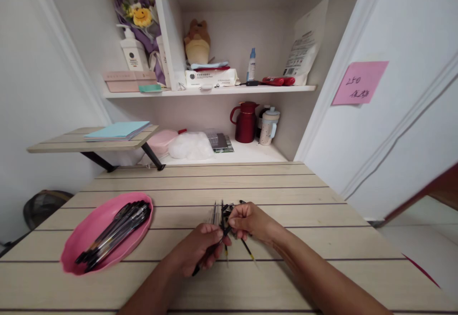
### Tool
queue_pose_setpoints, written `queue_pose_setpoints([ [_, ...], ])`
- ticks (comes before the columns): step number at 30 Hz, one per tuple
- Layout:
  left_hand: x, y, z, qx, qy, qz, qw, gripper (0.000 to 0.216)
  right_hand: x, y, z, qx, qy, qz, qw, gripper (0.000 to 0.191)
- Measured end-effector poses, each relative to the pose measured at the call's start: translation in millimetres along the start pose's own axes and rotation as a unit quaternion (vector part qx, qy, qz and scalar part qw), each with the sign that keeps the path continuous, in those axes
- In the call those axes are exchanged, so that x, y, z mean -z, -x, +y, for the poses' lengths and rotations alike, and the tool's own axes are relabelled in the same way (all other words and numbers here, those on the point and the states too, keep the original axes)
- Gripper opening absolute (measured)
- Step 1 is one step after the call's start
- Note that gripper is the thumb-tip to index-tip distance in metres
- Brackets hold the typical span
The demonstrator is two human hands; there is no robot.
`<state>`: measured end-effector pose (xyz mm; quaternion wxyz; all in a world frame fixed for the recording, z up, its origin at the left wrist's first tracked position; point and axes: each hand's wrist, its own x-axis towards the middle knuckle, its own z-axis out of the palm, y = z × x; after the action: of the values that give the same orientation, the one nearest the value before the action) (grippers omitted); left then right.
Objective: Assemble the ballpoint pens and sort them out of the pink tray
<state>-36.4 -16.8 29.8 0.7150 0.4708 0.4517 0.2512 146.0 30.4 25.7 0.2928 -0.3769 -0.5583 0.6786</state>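
Note:
My left hand (201, 249) is closed around a black pen (196, 269), whose dark lower end sticks out below the fingers. My right hand (253, 222) is pinched at the pen's upper part, close beside the left fingertips. What exactly the right fingertips grip is partly hidden. Clear pen barrels (215, 215) lie just beyond my left hand. Small black pen parts are heaped behind the fingers, mostly covered. A pen refill (248, 249) with a yellow band and pale tip points toward me under the right hand.
A pink tray (67, 258) with several assembled pens (116, 233) sits on the left of the slatted table (286, 286). Behind it a small raised shelf (53, 144) bears blue paper (116, 130). At the back, a cabinet holds a red jug (245, 123) and a cup (268, 128).

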Motion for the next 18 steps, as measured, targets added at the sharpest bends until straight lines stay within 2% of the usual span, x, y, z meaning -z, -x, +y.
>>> queue_pose_setpoints([
  [3, 5, 2, 1, 0.012, 0.025, -0.041, 0.999, 0.039, 8, 1, -6, 0.031, -0.016, 0.009, 0.999, 0.022],
  [6, 7, 2, 1, 0.016, 0.033, -0.049, 0.998, 0.039, 18, 4, -13, 0.042, -0.039, 0.017, 0.998, 0.021],
  [10, 7, 2, 0, 0.018, 0.012, -0.036, 0.999, 0.037, 32, 3, -15, 0.024, -0.035, 0.017, 0.999, 0.02],
  [14, 13, 3, 1, 0.016, -0.015, 0.0, 1.0, 0.035, 49, -3, -9, 0.031, -0.044, 0.088, 0.995, 0.021],
  [18, 23, -1, -3, 0.022, -0.037, 0.041, 0.998, 0.031, 61, -9, -1, 0.012, 0.018, 0.145, 0.989, 0.016],
])
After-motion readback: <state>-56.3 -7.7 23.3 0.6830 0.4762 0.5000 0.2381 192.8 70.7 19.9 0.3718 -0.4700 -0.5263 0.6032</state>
